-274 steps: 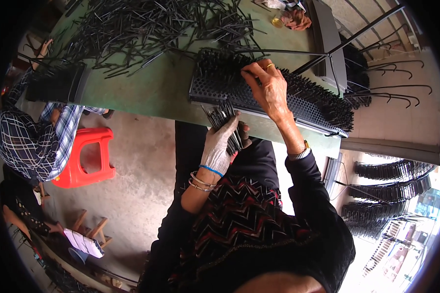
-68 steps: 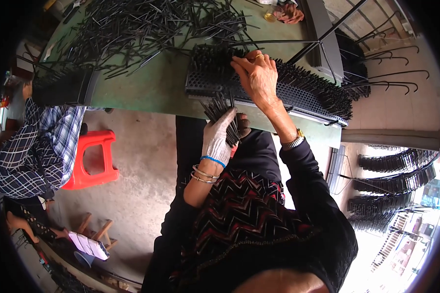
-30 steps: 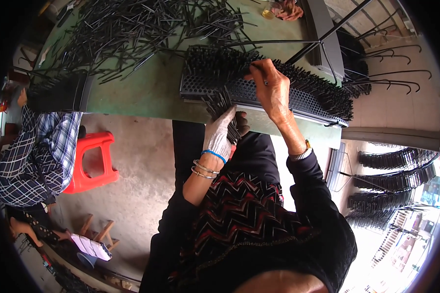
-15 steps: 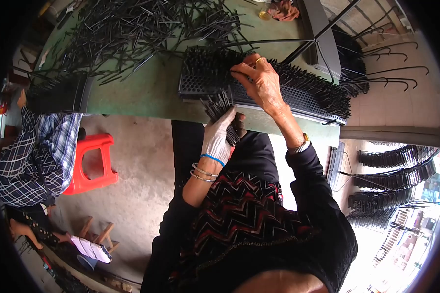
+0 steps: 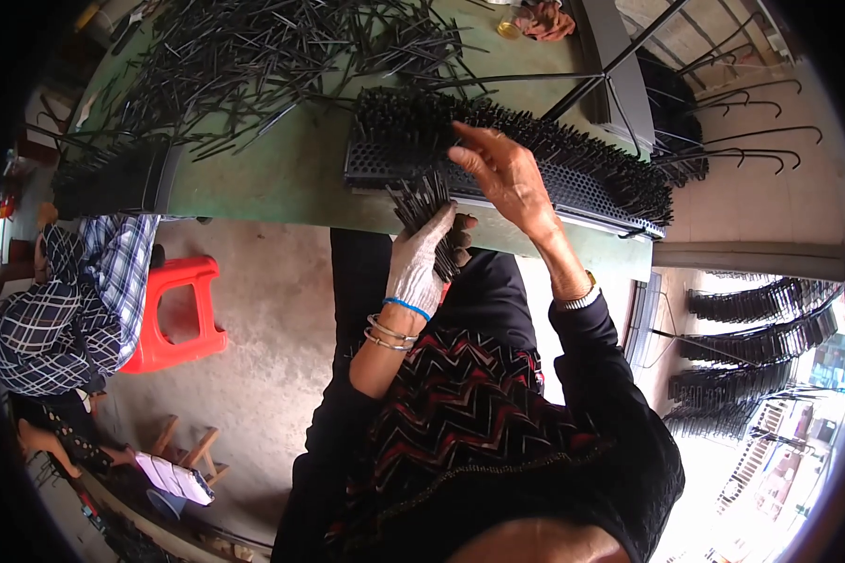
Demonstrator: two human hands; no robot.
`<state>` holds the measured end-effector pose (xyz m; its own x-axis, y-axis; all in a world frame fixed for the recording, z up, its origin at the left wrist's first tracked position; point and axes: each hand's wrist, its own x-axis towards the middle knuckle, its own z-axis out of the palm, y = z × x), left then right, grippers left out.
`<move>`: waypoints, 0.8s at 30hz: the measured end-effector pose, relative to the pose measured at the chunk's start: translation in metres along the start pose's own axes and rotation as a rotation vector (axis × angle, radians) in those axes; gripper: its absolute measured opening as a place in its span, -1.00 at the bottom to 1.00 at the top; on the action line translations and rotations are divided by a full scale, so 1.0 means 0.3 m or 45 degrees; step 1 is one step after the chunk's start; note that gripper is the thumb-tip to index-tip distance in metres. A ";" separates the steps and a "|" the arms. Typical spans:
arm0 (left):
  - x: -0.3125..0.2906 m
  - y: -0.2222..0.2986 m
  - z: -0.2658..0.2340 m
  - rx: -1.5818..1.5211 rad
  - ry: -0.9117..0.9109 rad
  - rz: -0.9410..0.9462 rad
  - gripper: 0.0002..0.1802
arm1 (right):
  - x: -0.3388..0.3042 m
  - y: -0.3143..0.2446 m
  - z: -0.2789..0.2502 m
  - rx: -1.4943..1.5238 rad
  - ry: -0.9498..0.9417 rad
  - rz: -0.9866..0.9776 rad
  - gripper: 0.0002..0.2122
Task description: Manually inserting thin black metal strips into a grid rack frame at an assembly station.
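Observation:
A bundle of thin black rods is gripped in my left hand, which wears a white glove with bare fingertips showing. The bundle's upper ends fan out just short of the table's near edge. Over the black perforated rack hovers my right hand, bare, its thumb and forefinger apart with nothing visible between them. Many black rods stand upright in the rack's holes, densely along the far side. Several rows of holes on the near side show no rods.
Loose black rods lie heaped across the green table. A black metal frame reaches over the rack's far side. A red stool stands at left beside a person in checked clothing. Racks of dark pieces hang at right.
My right hand has drawn slightly back toward me and right, and its thumb and forefinger have spread apart. My left hand stays nearly still with the rods.

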<state>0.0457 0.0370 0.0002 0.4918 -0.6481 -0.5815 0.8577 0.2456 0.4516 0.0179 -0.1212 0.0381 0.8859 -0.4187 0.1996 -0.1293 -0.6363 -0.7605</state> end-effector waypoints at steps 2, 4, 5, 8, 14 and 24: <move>-0.007 0.002 0.005 0.050 -0.022 -0.026 -0.79 | -0.016 0.016 -0.006 0.163 -0.167 0.090 -0.66; -0.005 -0.001 0.009 0.098 -0.046 -0.044 -0.76 | -0.020 0.019 -0.018 0.430 -0.410 0.294 -0.74; -0.005 -0.005 0.008 0.073 -0.063 -0.058 -0.75 | -0.021 0.024 -0.024 0.428 -0.408 0.295 -0.74; -0.002 -0.019 0.007 0.081 -0.072 -0.070 -0.72 | -0.024 0.034 -0.041 0.469 -0.457 0.302 -0.81; 0.001 -0.028 0.010 0.100 -0.111 -0.055 -0.75 | -0.033 0.039 -0.069 0.388 -0.474 0.355 -0.81; 0.035 -0.029 0.033 0.017 -0.021 -0.007 -0.82 | -0.010 0.007 -0.120 0.029 0.376 0.122 -0.88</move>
<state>0.0420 0.0208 -0.0030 0.4841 -0.6613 -0.5730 0.8585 0.2324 0.4571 -0.0011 -0.1448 0.0581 0.7018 -0.6485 0.2949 -0.1931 -0.5717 -0.7974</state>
